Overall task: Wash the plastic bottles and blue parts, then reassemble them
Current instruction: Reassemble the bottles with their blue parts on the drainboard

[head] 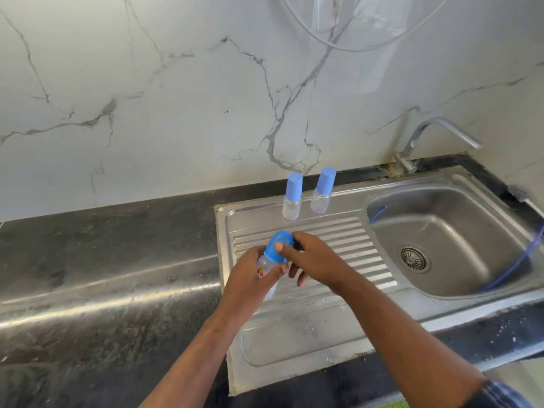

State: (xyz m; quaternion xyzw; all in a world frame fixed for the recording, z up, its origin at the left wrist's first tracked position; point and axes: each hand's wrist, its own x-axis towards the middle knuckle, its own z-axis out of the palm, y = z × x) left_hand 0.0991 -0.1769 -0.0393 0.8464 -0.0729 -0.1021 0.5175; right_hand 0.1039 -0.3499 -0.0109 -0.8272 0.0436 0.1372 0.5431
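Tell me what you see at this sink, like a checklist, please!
Surface: steel drainboard set in a dark counter, with some water drops on it.
Job's things: one bottle with a blue cap, held over the drainboard. Two small bottles with blue caps stand upright and apart at the drainboard's back.
Clutter: nothing seen.
Grippers: left hand grips the bottle. Right hand grips the cap.
Cables: a blue cord lies in the basin. A white cord loops on the wall.
Surroundings: marble-look wall, tap with no water running.
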